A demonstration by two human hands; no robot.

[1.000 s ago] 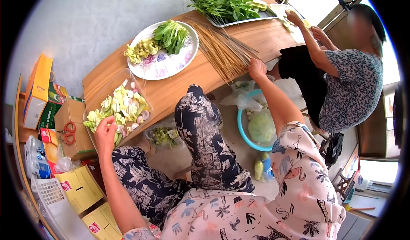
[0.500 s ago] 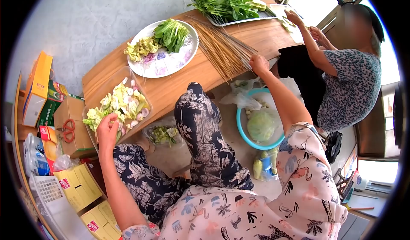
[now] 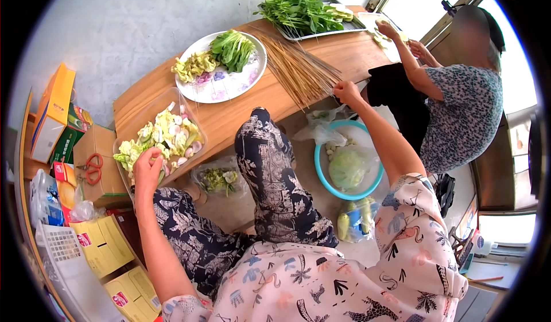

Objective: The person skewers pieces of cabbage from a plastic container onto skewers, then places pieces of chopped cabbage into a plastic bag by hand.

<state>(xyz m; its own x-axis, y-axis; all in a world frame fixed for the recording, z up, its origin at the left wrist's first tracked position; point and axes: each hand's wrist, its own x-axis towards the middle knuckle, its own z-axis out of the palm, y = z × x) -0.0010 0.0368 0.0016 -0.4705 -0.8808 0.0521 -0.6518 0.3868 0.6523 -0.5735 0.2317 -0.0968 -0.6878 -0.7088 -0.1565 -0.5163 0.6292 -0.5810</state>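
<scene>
My left hand (image 3: 148, 170) is at the near edge of a clear plastic tub (image 3: 121, 145), its fingers curled together. Whatever may lie between those fingertips is hidden. In the tub are pale cabbage leaves (image 3: 166, 126) and several pinkish-white slices (image 3: 197, 146). Out to the right, my right hand (image 3: 348, 94) pinches the ends of thin skewers at the table edge. A fanned bundle of bamboo skewers (image 3: 295, 69) reaches from there across the wood.
A floral plate (image 3: 229, 91) bears greens, behind the tub. Leafy greens (image 3: 298, 9) fill a metal tray (image 3: 321, 34). Another person (image 3: 465, 110) works at the table's right end. Below stand a blue-rimmed basin (image 3: 319, 173) and bagged vegetables (image 3: 221, 178). Scissors (image 3: 93, 169) and boxes (image 3: 102, 247) are left.
My left hand has closed its fingers more, still at the tub. My right hand stays by the skewer ends, with its fingers slightly shifted. The whole view has moved a little.
</scene>
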